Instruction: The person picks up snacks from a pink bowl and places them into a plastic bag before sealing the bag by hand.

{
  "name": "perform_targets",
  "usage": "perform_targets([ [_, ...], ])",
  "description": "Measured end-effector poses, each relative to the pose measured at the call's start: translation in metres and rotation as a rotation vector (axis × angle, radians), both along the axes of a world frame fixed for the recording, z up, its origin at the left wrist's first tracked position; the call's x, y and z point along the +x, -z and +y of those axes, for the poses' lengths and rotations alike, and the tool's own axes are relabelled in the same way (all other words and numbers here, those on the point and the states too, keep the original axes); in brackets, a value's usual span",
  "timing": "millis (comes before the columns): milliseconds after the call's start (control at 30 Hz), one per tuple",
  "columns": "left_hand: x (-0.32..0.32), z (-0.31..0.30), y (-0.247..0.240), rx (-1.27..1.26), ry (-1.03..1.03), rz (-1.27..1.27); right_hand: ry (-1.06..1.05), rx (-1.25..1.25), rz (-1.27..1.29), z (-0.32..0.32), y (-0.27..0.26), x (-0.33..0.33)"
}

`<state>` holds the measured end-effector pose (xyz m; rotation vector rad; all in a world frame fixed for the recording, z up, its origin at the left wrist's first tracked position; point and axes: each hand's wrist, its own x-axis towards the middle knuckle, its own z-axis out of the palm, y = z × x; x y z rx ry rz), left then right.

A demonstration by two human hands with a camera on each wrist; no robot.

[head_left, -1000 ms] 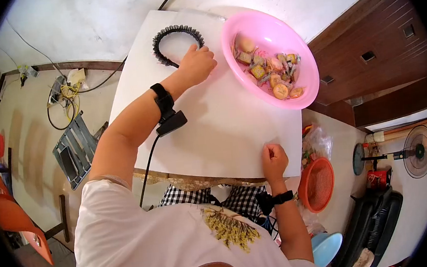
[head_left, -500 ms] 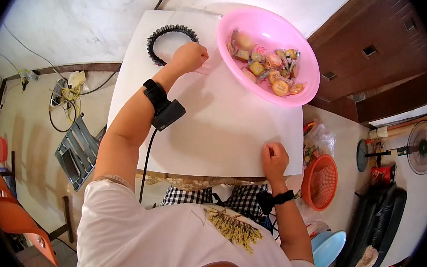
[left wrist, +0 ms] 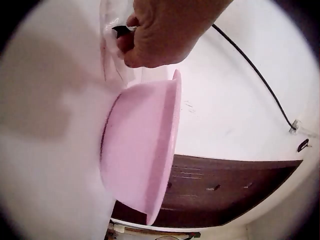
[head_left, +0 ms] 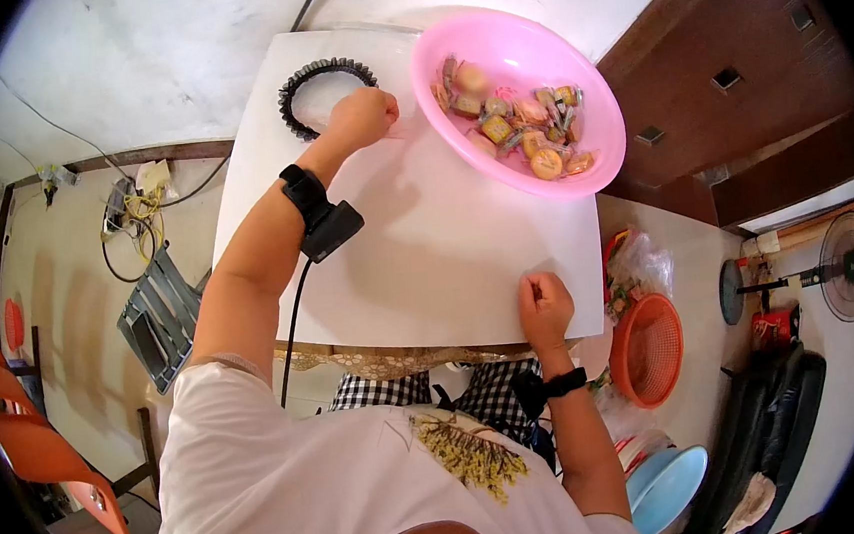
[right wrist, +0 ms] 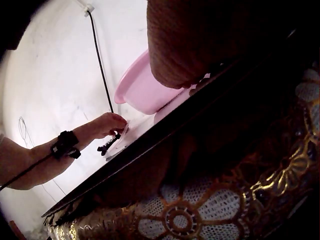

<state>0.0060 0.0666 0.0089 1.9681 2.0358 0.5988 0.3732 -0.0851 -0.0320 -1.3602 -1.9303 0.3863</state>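
Note:
A black ruffled headband (head_left: 310, 75) lies near the far left of the white tabletop, curved like a ring. My left hand (head_left: 360, 118) covers its near right part, fingers curled. In the left wrist view, a black tip (left wrist: 121, 31) shows between that hand's thumb and fingers, with clear plastic film (left wrist: 111, 50) around it. My right hand (head_left: 546, 310) rests as a loose fist at the table's near right edge, nothing visible in it. Right of the left hand stands a pink basin (head_left: 588, 84) with several wrapped snacks (head_left: 496, 129) in it.
A white board (head_left: 429, 287) tops the table, against a white wall (head_left: 170, 56). Beyond the right edge are an orange basket (head_left: 649, 352), a blue basin (head_left: 671, 494) and a fan (head_left: 848, 267). A black cable (head_left: 296, 322) trails from the left wrist camera.
My left hand has turned over and its fingers have curled in at the headband's near right part. The head view has shifted slightly; the right fist stays at the table edge.

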Motion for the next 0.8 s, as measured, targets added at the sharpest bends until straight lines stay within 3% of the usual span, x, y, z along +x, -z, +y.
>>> perform_targets([
  [167,-0.008,0.005,0.001,0.069,0.01,-0.164,-0.008,0.021,-0.024,0.002,0.002,0.001],
  [267,-0.016,0.016,0.006,0.242,0.013,-0.33,0.001,0.035,-0.049,0.002,0.002,0.0],
  [367,-0.006,0.01,-0.014,0.183,-0.097,-0.903,0.002,0.035,-0.05,0.002,0.002,0.0],
  [500,0.008,-0.01,-0.044,0.21,-0.136,-0.918,0.005,0.035,-0.007,0.002,0.002,-0.001],
  [600,0.006,-0.02,-0.051,0.26,-0.129,-1.171,0.008,0.058,-0.031,0.003,0.007,0.002],
  [700,0.005,-0.042,-0.06,0.25,0.014,-1.598,0.022,0.032,-0.03,0.003,0.006,0.002],
  [800,0.014,-0.076,-0.068,0.191,0.014,-1.797,0.031,0.03,-0.03,0.003,0.007,0.001],
])
